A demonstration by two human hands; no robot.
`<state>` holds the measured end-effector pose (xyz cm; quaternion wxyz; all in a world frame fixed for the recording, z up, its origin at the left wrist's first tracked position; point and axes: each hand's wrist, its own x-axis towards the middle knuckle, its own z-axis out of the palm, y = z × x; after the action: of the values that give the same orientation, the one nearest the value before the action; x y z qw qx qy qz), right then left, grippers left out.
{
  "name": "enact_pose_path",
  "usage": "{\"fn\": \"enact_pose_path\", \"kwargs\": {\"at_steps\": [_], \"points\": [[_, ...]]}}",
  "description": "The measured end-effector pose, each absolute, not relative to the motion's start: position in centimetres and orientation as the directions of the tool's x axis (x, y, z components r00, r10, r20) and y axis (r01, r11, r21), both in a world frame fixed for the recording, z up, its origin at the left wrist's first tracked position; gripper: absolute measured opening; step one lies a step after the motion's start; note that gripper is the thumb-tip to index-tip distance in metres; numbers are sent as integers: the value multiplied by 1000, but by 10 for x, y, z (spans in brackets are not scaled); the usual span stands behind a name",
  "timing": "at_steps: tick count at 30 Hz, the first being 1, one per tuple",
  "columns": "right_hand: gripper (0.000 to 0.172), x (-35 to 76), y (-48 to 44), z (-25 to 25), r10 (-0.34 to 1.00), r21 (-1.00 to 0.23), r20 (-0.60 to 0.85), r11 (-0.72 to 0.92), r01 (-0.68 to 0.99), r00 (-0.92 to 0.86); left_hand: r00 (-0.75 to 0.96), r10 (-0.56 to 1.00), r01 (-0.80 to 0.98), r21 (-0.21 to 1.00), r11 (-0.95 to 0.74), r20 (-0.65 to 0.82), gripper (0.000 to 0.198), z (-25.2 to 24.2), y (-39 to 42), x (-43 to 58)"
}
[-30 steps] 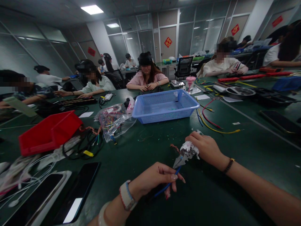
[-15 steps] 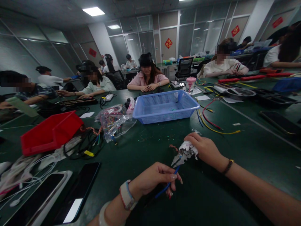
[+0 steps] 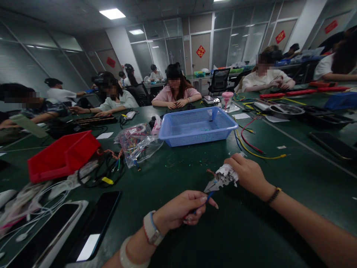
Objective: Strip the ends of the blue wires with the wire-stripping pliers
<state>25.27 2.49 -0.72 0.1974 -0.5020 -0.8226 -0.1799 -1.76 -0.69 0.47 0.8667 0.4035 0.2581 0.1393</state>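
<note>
My left hand (image 3: 189, 208) is closed on a blue wire (image 3: 211, 194), pinching it between thumb and forefinger. My right hand (image 3: 248, 173) grips a pair of wire strippers (image 3: 219, 183), whose handles are wrapped in white material (image 3: 227, 172). The tool's toothed jaws point down toward my left hand, and the wire passes at them. Frayed copper strands (image 3: 211, 172) stick out on the far side of the jaws. Whether the jaws bite into the wire is too small to tell.
A blue mesh basket (image 3: 198, 139) stands ahead, with a plastic bag of wires (image 3: 136, 141) beside it. To the left lie a red bin (image 3: 63, 160), a black cable and two phones. Yellow and red wires (image 3: 253, 149) lie at right. Several people sit around the table.
The strippers and my right hand have shifted slightly right and up. My left fingers have closed further around the blue wire, and less of it shows below the hand.
</note>
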Motion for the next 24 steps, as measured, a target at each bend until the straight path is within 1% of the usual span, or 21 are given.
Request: {"fn": "enact_pose_path", "kwargs": {"at_steps": [5, 13, 16, 19, 22, 24], "points": [[16, 259, 30, -2, 716, 177, 525, 437, 882, -460, 805, 492, -58, 782, 620, -331, 22, 6, -7, -16], [16, 260, 33, 5, 691, 203, 524, 466, 861, -498, 813, 498, -73, 797, 600, -300, 23, 5, -6, -16], [16, 259, 34, 5, 715, 188, 503, 458, 869, -486, 819, 496, -84, 796, 600, -287, 22, 5, -5, -17], [20, 255, 32, 4, 771, 146, 452, 432, 890, -448, 802, 521, -89, 803, 590, -294, 23, 4, -5, -16], [29, 246, 26, 0, 825, 74, 403, 402, 913, -396, 771, 557, -74, 825, 560, -308, 27, 3, -7, -15], [38, 239, 21, -2, 845, 31, 396, 377, 926, -358, 761, 566, -67, 830, 553, -316, 30, 3, -8, -14]]}}
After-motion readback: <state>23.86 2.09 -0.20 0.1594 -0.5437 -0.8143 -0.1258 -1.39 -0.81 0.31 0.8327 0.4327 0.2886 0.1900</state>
